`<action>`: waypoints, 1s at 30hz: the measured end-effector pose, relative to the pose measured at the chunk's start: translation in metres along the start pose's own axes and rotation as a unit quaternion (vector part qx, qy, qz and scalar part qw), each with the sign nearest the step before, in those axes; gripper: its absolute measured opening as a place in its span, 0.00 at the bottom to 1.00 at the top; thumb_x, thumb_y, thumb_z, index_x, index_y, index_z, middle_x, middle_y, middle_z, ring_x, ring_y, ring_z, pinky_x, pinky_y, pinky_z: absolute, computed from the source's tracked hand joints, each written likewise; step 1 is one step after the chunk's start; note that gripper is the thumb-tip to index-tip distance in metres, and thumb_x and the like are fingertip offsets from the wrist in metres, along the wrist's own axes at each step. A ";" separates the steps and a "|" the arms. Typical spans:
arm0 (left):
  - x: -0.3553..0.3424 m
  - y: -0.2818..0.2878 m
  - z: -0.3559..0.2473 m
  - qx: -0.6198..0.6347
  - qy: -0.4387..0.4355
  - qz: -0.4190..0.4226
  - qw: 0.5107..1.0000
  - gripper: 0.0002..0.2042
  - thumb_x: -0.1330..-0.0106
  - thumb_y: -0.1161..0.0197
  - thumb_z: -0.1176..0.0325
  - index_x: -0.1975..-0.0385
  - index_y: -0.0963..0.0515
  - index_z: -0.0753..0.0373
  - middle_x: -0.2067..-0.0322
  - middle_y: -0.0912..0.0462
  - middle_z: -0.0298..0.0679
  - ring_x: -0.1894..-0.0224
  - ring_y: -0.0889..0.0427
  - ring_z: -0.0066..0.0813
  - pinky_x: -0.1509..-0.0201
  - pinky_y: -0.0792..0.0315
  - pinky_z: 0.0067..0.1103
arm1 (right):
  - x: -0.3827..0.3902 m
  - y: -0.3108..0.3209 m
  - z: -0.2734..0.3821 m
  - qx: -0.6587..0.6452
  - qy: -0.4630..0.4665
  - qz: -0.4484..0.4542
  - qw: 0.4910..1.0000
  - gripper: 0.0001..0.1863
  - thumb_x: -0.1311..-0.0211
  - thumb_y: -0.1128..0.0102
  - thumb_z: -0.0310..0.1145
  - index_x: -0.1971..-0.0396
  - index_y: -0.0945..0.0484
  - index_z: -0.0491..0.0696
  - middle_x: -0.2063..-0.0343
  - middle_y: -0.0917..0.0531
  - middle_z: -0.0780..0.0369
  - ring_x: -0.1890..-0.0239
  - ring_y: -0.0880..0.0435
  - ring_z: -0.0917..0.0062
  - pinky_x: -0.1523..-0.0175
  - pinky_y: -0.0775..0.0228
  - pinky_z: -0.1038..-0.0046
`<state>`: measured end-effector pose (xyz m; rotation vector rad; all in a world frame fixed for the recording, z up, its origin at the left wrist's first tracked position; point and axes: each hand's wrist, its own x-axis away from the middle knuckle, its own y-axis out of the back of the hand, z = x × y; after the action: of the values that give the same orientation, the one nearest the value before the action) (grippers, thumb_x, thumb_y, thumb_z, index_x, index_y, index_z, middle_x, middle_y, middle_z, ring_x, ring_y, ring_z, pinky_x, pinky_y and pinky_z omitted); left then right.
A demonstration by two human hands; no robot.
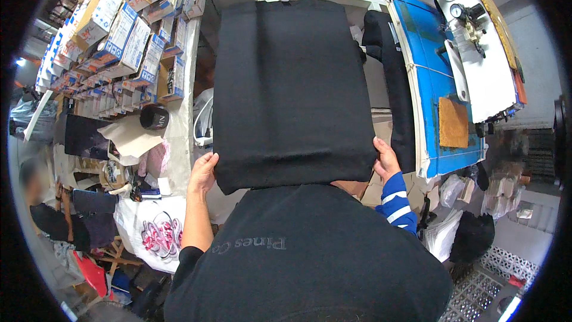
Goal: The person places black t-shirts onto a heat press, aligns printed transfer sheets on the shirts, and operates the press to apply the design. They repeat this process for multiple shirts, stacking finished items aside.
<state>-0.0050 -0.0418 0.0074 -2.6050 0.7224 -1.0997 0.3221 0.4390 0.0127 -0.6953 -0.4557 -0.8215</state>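
I hold a large folded black cloth (292, 89) flat in front of me, and it fills the middle of the view. My left hand (202, 174) grips its lower left corner, with the forearm bare. At the lower right corner, my right hand (386, 160) grips the edge; that arm wears a blue and white striped sleeve (398, 203). A black garment with pale lettering (310, 256) spreads below the cloth and hides what lies under my arms.
Shelves of cardboard boxes (125, 36) run along the upper left. To the right stands a blue-topped work table (435, 71) with a brown pad (453, 122) and a gauge (457, 11). More black cloth (394, 77) hangs beside it. A seated person (42, 203) is at far left, near a white printed bag (156, 229).
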 end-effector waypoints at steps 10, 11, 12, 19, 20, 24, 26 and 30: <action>0.016 0.007 0.017 0.015 -0.007 -0.026 1.000 0.10 0.25 0.40 0.63 0.53 0.21 0.63 0.53 0.15 0.36 0.52 0.17 0.28 0.42 0.26 0.28 | 0.009 0.012 -0.006 0.083 0.044 0.038 0.995 0.15 0.25 0.43 0.32 0.47 0.23 0.39 0.54 0.14 0.59 0.51 0.16 0.74 0.42 0.26 0.72; 0.016 0.006 0.018 0.036 -0.009 -0.014 0.999 0.10 0.25 0.40 0.63 0.54 0.21 0.62 0.53 0.15 0.36 0.52 0.17 0.29 0.42 0.26 0.28 | 0.010 0.009 -0.006 0.112 0.041 -0.018 0.993 0.14 0.25 0.43 0.32 0.47 0.23 0.39 0.53 0.14 0.58 0.51 0.16 0.74 0.42 0.26 0.71; 0.015 0.005 0.019 0.042 -0.010 -0.026 0.999 0.10 0.26 0.39 0.64 0.54 0.20 0.62 0.54 0.15 0.36 0.52 0.17 0.28 0.43 0.26 0.27 | 0.011 0.007 -0.005 0.114 0.021 -0.060 0.991 0.14 0.26 0.43 0.32 0.48 0.23 0.38 0.53 0.14 0.58 0.51 0.16 0.74 0.42 0.26 0.71; 0.012 0.004 0.019 0.093 -0.060 0.013 0.994 0.10 0.28 0.41 0.68 0.52 0.20 0.64 0.52 0.15 0.38 0.49 0.18 0.33 0.39 0.26 0.32 | 0.021 -0.009 -0.007 0.124 0.028 -0.122 0.984 0.13 0.27 0.40 0.33 0.50 0.20 0.43 0.56 0.15 0.65 0.54 0.18 0.77 0.48 0.27 0.74; 0.011 0.003 0.019 0.133 -0.061 0.051 0.988 0.14 0.26 0.44 0.69 0.46 0.23 0.67 0.47 0.17 0.43 0.43 0.19 0.36 0.34 0.28 0.34 | 0.021 -0.010 -0.009 0.119 0.049 -0.130 0.983 0.12 0.28 0.40 0.33 0.51 0.20 0.43 0.57 0.15 0.64 0.54 0.17 0.77 0.47 0.27 0.74; 0.013 0.003 0.017 0.161 -0.046 0.034 0.985 0.15 0.23 0.47 0.68 0.43 0.26 0.68 0.43 0.19 0.45 0.40 0.21 0.37 0.32 0.30 0.35 | 0.023 -0.014 -0.014 0.026 0.076 -0.050 0.996 0.08 0.26 0.43 0.30 0.56 0.19 0.42 0.60 0.14 0.62 0.58 0.16 0.77 0.45 0.27 0.74; 0.013 0.005 0.017 0.162 -0.048 0.046 0.985 0.15 0.23 0.47 0.67 0.43 0.26 0.68 0.43 0.19 0.44 0.40 0.21 0.36 0.32 0.30 0.35 | 0.022 -0.017 -0.015 0.017 0.074 -0.050 0.996 0.08 0.26 0.43 0.30 0.57 0.20 0.43 0.61 0.14 0.61 0.59 0.16 0.77 0.46 0.26 0.74; 0.011 0.009 0.021 0.149 -0.050 0.006 0.988 0.14 0.24 0.45 0.68 0.44 0.25 0.67 0.44 0.19 0.43 0.41 0.21 0.35 0.32 0.30 0.35 | 0.020 -0.020 -0.017 0.041 0.089 -0.061 0.993 0.08 0.25 0.44 0.32 0.57 0.20 0.43 0.62 0.14 0.62 0.59 0.16 0.77 0.47 0.25 0.74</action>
<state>0.0138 -0.0550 -0.0041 -2.3794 0.5068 -0.9818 0.3200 0.4073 0.0210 -0.5161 -0.3711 -0.9647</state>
